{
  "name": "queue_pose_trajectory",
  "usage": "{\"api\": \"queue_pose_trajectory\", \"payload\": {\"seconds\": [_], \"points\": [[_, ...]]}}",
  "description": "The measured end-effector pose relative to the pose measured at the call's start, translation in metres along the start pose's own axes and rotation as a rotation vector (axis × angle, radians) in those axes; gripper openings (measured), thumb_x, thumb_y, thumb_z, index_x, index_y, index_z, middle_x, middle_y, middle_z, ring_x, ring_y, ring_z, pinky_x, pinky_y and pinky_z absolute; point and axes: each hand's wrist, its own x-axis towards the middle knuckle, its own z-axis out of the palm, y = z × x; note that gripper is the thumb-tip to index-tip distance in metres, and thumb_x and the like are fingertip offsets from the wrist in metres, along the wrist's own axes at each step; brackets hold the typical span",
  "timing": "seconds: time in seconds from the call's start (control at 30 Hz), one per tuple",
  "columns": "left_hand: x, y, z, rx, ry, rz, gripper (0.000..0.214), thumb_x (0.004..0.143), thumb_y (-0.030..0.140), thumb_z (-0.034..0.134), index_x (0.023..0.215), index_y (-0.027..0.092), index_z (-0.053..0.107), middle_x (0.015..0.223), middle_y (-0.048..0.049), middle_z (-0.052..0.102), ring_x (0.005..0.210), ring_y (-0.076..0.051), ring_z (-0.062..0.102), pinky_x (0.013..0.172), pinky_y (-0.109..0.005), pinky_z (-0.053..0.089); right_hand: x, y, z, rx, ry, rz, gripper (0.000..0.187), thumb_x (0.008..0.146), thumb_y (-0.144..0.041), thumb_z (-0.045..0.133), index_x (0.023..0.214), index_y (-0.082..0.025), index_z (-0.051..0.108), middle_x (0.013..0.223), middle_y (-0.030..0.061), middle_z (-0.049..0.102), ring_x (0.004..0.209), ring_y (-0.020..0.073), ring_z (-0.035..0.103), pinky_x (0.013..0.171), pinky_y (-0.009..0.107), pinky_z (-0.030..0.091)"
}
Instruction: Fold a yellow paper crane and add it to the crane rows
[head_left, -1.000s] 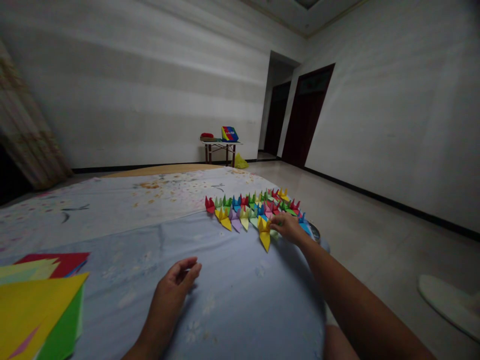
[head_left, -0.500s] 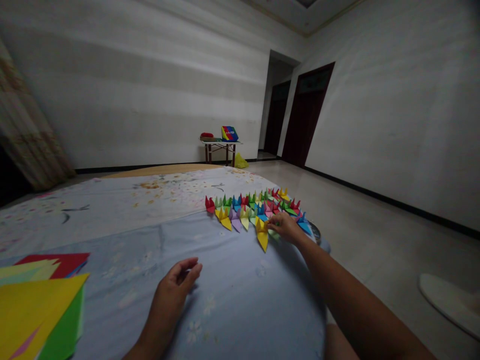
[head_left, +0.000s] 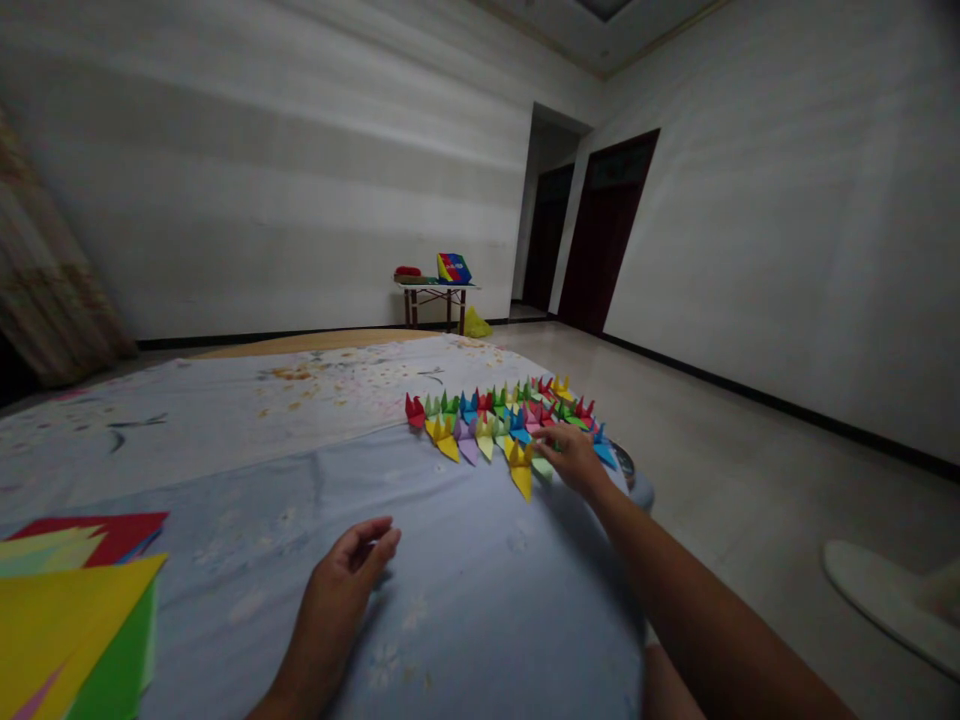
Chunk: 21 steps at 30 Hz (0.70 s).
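My right hand reaches out to the near right corner of a cluster of several folded paper cranes in many colours, lined up in rows on the pale blue bedsheet. Its fingertips pinch the wing of a yellow paper crane that sits at the front of the rows, with a pale green one just beside it. My left hand rests palm down on the sheet closer to me, fingers loosely curled and holding nothing.
A stack of coloured paper sheets lies at the lower left. A small table with a colourful box stands by the far wall, near dark doorways. Tiled floor and a pale round object are to the right.
My right hand has nudged the yellow crane slightly left, closer to the rows. The camera has shifted a little. My left hand has stayed put.
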Motion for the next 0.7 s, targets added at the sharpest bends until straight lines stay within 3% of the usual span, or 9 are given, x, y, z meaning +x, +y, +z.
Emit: {"api": "queue_pose_trajectory", "payload": {"seconds": [0.13,0.27,0.37,0.7], "points": [[0.002,-0.003,0.002,0.021,-0.022,0.016,0.055,0.061,0.056,0.064,0.097,0.015,0.061,0.080,-0.0055,0.066,0.076,-0.022,0.063,0.067,-0.032,0.049,-0.023,-0.038,0.003,0.198,0.084,-0.101,0.009,0.079,-0.026,0.059,0.082,-0.021,0.066,0.077,0.0032,0.064,0.079,0.0170,0.054,0.075,0.031,0.033],[0.002,-0.004,0.004,0.036,-0.033,0.041,0.055,0.061,0.057,0.063,0.096,0.015,0.062,0.080,-0.0060,0.067,0.076,-0.024,0.064,0.069,-0.034,0.050,-0.042,-0.086,0.020,0.275,-0.007,-0.231,0.005,0.077,-0.024,0.062,0.080,-0.022,0.066,0.074,0.0005,0.063,0.079,0.0159,0.053,0.076,0.031,0.030],[0.002,-0.004,0.006,0.044,-0.042,0.072,0.054,0.060,0.057,0.063,0.095,0.015,0.062,0.080,-0.0057,0.068,0.076,-0.024,0.064,0.069,-0.035,0.051,-0.046,-0.107,0.035,0.294,-0.039,-0.235,0.005,0.077,-0.023,0.062,0.080,-0.022,0.066,0.075,0.0001,0.064,0.081,0.0156,0.052,0.075,0.030,0.029],[0.001,-0.004,0.007,0.072,-0.070,0.097,0.055,0.061,0.059,0.062,0.094,0.015,0.061,0.080,-0.0054,0.067,0.077,-0.024,0.064,0.070,-0.035,0.051,-0.054,-0.103,0.060,0.278,-0.071,-0.177,0.005,0.075,-0.017,0.061,0.077,-0.020,0.065,0.076,0.0004,0.062,0.081,0.0146,0.051,0.076,0.029,0.029]]}}
